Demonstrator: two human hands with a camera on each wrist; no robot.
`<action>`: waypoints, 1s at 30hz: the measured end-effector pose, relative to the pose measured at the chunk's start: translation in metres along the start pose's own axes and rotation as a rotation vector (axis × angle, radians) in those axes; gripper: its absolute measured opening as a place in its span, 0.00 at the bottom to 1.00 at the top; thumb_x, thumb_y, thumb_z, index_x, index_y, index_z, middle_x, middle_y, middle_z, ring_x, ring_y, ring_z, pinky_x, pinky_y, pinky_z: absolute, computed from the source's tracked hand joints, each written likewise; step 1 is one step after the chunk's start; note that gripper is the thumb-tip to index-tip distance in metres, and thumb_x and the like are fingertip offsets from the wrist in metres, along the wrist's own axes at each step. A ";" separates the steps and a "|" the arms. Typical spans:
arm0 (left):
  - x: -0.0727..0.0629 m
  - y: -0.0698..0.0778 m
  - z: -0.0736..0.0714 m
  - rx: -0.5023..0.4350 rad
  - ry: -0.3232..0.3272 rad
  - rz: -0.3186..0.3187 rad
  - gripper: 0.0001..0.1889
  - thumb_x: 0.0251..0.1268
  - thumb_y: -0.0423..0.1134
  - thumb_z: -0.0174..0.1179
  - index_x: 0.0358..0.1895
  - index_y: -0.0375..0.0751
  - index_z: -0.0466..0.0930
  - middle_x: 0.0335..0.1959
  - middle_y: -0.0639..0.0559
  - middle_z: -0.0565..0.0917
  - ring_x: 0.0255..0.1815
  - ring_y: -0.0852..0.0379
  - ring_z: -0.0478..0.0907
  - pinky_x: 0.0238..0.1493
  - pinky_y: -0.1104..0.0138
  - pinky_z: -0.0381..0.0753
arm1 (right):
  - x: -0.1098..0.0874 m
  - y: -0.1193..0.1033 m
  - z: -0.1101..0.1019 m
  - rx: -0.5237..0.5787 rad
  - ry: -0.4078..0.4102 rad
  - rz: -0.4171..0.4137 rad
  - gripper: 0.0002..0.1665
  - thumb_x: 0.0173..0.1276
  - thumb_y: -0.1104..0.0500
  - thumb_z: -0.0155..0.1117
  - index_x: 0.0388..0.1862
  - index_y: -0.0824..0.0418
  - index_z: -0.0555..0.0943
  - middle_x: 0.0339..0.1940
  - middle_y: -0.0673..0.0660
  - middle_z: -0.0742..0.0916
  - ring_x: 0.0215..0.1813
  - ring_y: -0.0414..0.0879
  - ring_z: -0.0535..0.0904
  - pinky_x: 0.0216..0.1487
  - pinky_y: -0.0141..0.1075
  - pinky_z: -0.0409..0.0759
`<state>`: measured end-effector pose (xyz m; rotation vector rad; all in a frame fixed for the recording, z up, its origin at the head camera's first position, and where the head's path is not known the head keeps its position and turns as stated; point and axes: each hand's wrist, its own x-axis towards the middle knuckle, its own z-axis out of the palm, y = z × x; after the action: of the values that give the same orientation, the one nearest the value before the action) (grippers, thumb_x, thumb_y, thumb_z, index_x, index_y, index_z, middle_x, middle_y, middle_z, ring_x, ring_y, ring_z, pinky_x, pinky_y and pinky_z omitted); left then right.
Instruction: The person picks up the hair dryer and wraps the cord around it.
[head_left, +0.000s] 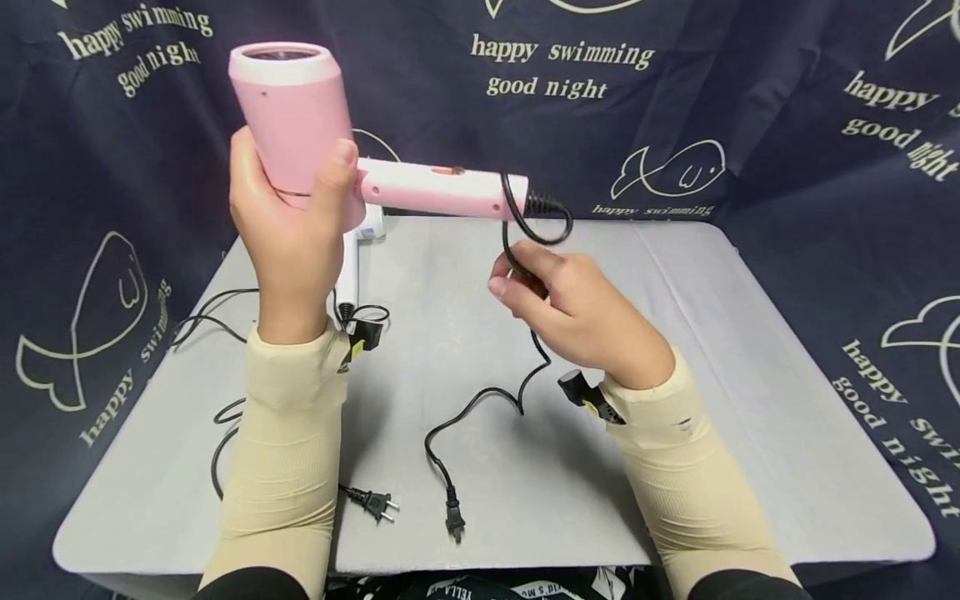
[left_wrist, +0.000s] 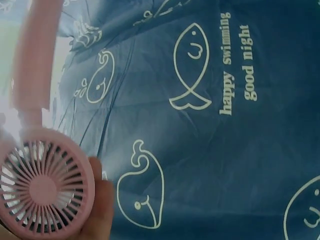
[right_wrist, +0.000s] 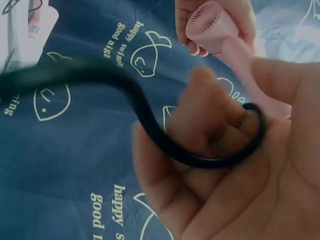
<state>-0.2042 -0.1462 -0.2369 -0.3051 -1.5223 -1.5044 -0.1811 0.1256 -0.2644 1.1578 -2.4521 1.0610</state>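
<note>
A pink hair dryer (head_left: 296, 108) is raised over the table, its white-rimmed outlet facing up and its handle pointing right. My left hand (head_left: 288, 225) grips the barrel near the bottom, thumb along the handle side. In the left wrist view the slotted rear grille (left_wrist: 42, 190) shows. The dryer's black power cord (head_left: 483, 396) makes a loop around the handle end, then runs down through my right hand (head_left: 577, 300). Those fingers are curled round the cord just below the handle. In the right wrist view the cord (right_wrist: 200, 161) crosses the fingers. Its plug (head_left: 454, 517) rests on the table.
A white hair dryer (head_left: 348, 267) lies on the grey table (head_left: 645, 483), partly hidden behind my left hand. A second black plug (head_left: 371, 502) lies by my left forearm, with black cord loops (head_left: 206, 321) at the left. Dark printed cloth (head_left: 555, 125) surrounds the table.
</note>
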 end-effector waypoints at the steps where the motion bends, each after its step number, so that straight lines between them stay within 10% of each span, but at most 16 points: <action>1: 0.001 0.001 0.001 -0.012 0.016 0.001 0.25 0.53 0.46 0.74 0.51 0.42 0.77 0.40 0.52 0.84 0.41 0.49 0.85 0.48 0.63 0.83 | 0.000 -0.001 0.000 -0.031 -0.020 0.009 0.09 0.80 0.51 0.56 0.40 0.52 0.79 0.30 0.42 0.82 0.32 0.35 0.77 0.37 0.32 0.77; 7: 0.001 0.012 0.004 -0.104 0.098 0.009 0.28 0.53 0.39 0.75 0.55 0.36 0.74 0.41 0.47 0.83 0.41 0.46 0.84 0.50 0.61 0.83 | -0.002 -0.001 0.003 -0.041 -0.105 0.043 0.07 0.80 0.52 0.58 0.45 0.53 0.78 0.42 0.44 0.86 0.42 0.34 0.83 0.50 0.33 0.84; 18: 0.002 0.016 0.001 -0.127 0.149 0.007 0.35 0.49 0.35 0.79 0.60 0.31 0.71 0.48 0.46 0.79 0.51 0.49 0.78 0.57 0.62 0.77 | -0.008 -0.013 0.003 -0.124 -0.083 -0.033 0.08 0.81 0.53 0.54 0.39 0.53 0.74 0.23 0.43 0.74 0.24 0.36 0.68 0.29 0.32 0.70; 30: 0.002 0.017 -0.002 0.036 0.010 0.001 0.32 0.43 0.37 0.78 0.57 0.38 0.79 0.47 0.54 0.82 0.49 0.54 0.77 0.53 0.65 0.74 | -0.010 -0.020 -0.004 -0.090 0.198 -0.181 0.09 0.80 0.63 0.53 0.44 0.62 0.82 0.23 0.45 0.76 0.25 0.35 0.70 0.32 0.27 0.71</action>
<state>-0.1917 -0.1451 -0.2252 -0.2770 -1.5393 -1.4743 -0.1606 0.1258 -0.2559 1.1608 -2.1758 0.9528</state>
